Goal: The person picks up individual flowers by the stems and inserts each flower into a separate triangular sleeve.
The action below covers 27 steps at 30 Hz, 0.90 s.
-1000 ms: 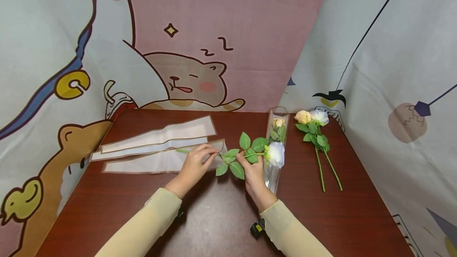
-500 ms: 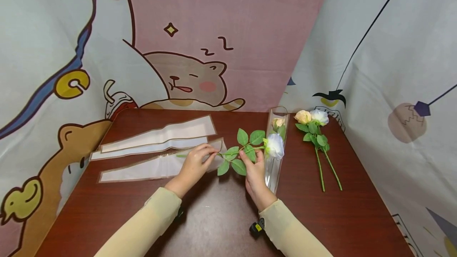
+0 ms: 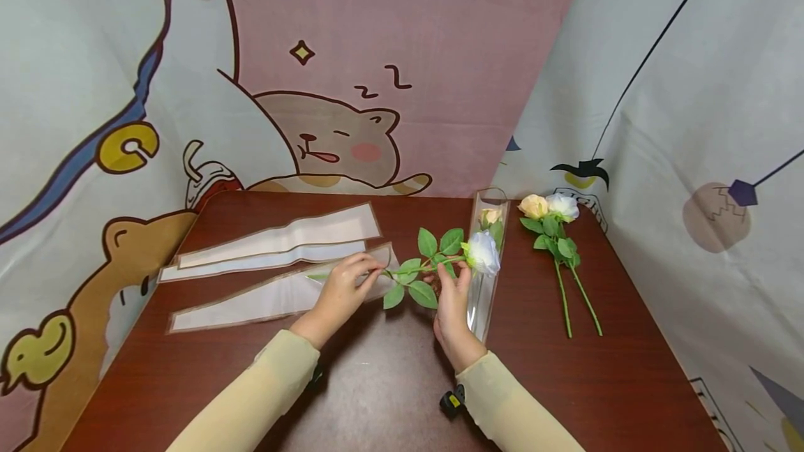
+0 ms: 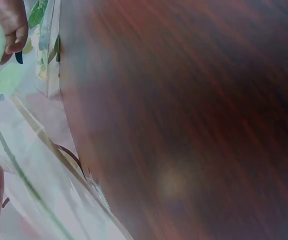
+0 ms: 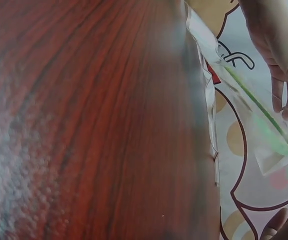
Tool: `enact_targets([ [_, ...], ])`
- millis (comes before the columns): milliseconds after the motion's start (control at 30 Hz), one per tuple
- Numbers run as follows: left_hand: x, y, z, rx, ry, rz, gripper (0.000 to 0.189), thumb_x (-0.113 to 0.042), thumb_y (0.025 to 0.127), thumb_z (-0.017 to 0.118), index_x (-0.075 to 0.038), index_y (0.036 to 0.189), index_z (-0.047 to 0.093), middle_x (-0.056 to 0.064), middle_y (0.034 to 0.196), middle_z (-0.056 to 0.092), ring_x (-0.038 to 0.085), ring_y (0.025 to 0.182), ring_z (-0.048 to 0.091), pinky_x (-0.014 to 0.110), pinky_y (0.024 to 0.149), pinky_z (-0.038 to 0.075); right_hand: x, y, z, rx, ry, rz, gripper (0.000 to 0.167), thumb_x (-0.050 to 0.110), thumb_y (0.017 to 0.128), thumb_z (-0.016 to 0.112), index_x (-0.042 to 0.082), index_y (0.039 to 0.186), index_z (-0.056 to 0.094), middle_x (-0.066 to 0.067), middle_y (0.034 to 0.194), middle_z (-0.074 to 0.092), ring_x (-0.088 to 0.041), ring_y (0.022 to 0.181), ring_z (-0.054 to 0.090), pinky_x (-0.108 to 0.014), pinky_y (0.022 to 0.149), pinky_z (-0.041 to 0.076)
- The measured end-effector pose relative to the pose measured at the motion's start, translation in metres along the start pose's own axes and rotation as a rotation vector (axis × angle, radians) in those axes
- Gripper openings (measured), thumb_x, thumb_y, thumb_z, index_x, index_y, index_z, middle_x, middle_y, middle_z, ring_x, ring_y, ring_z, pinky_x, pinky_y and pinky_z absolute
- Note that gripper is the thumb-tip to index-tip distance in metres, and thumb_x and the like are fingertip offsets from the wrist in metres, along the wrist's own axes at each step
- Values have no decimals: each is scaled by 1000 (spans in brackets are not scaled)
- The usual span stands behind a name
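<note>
An artificial rose with a pale bluish-white bloom [image 3: 484, 253] and green leaves lies across between both hands, bloom to the right. My right hand [image 3: 453, 309] holds its stem just below the bloom, among the leaves. The lower stem [image 4: 14, 155] runs inside a clear flower sleeve [image 3: 245, 305] with a brown border. With thumb and finger, my left hand [image 3: 342, 291] pinches this sleeve near its mouth. In the right wrist view, the green stem [image 5: 258, 102] shows through the clear film. The left fingers partly hide the sleeve's mouth in the head view.
Two more flat sleeves, one pinkish [image 3: 295, 232] and one bluish [image 3: 251, 261], lie at the back left. Behind the right hand lies a sleeve [image 3: 481, 305] holding a peach rose [image 3: 490, 216]. Farther right are a loose peach rose [image 3: 533, 206] and a white rose [image 3: 562, 206].
The sleeve's narrow end has swung toward me and slightly left. The bloom has shifted a little left and away from me. My right fingers have moved nearer the bloom; the left hand stays put.
</note>
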<state>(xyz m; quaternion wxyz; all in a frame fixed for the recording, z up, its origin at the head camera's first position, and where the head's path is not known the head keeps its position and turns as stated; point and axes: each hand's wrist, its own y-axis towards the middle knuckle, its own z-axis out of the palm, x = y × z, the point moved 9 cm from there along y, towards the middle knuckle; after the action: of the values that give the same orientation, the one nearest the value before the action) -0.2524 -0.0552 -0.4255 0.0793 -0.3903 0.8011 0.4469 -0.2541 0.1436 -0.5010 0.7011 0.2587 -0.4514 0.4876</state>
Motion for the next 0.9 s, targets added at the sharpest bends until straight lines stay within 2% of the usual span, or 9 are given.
enact_targets([
  [133,0,0,1,3,-11,5,10,-6,83,72,-10,92,73,0,92,68,13,87,65,26,80,54,-1,1,-3,-16,24,16,8,12,99,46,17,103,41,2,81,59,-12,62,59,-25,66,50],
  [300,1,-1,1,12,-30,-4,11,-6,83,71,-11,92,73,-1,92,67,12,88,65,26,80,54,-3,3,-3,-11,9,33,2,14,99,47,13,98,45,4,91,54,-13,70,61,-34,79,52],
  [400,3,-1,2,29,-29,-21,11,-6,84,70,-11,93,73,-2,92,67,12,88,65,26,80,54,-3,4,-5,-27,-9,44,7,16,98,49,14,93,51,5,88,57,-9,70,61,-36,80,52],
  [633,3,0,3,32,-42,-20,11,-6,85,69,-12,94,73,-2,93,67,10,89,64,25,80,54,0,5,-10,-69,54,19,14,18,97,54,15,84,59,7,80,61,-5,71,60,-26,69,52],
  [767,3,-1,2,24,-31,-16,12,-6,83,71,-12,94,73,-2,93,67,11,89,64,26,80,54,2,5,-14,-94,64,-6,16,16,95,57,15,80,61,7,78,61,-4,70,59,-25,67,51],
  [900,1,-1,2,18,-15,-4,11,-8,83,72,-12,94,73,-2,93,67,12,88,65,27,80,54,4,5,-16,-114,117,-52,3,7,92,59,9,90,59,7,80,62,-3,75,58,-21,69,50],
])
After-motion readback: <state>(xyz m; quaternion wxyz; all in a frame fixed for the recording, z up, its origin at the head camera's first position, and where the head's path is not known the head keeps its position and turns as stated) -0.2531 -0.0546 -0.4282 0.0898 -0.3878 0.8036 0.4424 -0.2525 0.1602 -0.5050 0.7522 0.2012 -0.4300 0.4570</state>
